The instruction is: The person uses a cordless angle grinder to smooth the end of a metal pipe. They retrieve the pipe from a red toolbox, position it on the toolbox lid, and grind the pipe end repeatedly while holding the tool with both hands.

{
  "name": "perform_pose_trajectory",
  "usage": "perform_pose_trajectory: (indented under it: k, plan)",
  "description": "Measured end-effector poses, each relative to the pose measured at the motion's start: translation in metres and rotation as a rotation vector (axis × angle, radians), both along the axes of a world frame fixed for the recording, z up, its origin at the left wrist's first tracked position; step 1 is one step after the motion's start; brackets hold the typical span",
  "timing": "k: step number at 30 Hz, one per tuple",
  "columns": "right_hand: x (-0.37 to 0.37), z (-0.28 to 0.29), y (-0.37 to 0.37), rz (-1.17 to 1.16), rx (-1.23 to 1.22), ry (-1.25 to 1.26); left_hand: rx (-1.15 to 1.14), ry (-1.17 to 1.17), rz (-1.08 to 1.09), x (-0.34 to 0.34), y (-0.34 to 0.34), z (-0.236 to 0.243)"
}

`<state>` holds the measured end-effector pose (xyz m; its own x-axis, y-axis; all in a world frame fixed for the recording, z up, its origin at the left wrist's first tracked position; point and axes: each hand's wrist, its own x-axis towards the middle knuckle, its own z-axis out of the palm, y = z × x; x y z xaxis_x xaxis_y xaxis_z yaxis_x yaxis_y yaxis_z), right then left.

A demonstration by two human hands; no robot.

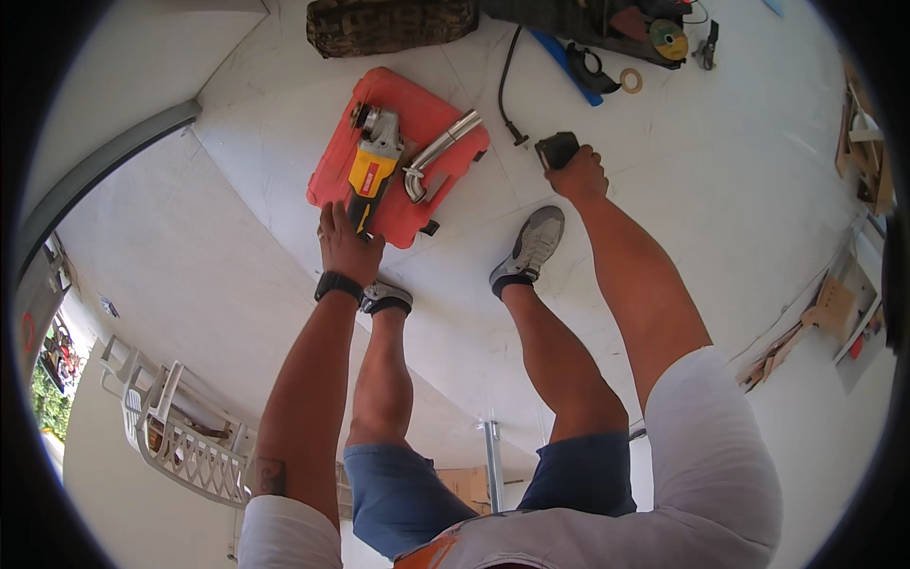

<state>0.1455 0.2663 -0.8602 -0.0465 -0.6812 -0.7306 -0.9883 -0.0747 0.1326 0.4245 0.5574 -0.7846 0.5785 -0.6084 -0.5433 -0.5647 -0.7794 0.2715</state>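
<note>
A yellow and black angle grinder (pixel 372 171) with a grey metal head lies on a red plastic case (pixel 332 156) on the floor. My left hand (pixel 349 245), with a dark watch at its wrist, has its fingers around the rear end of the grinder's handle; the palm side is hidden. A shiny bent metal tube (pixel 440 150) rests on the case to the right of the grinder. Farther right, my right hand (pixel 580 177) grips a black battery pack (pixel 556 150) just above the floor, apart from the grinder.
A black cord (pixel 502 90) lies beyond my right hand. Near it are a blue strip (pixel 569 71), a black guard (pixel 595 71) and a tan ring (pixel 631 81). A camouflage bag (pixel 391 27) and a cutting disc (pixel 668 41) lie farther back. White plastic chairs (pixel 180 441) stand at left.
</note>
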Motion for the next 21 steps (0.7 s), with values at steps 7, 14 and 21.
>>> perform_pose_trajectory:
  k: [7,14,21]
  plan:
    - [0.065,0.001,0.041,0.554,-0.562,-0.739,0.128,0.187,0.229,0.02,-0.017,-0.075]
    - [0.119,0.001,0.071,0.853,-0.206,-0.518,0.101,0.385,0.326,0.019,-0.011,-0.026]
    - [-0.017,-0.017,0.127,-0.278,0.058,-0.144,-0.107,0.659,0.84,-0.022,0.054,0.067]
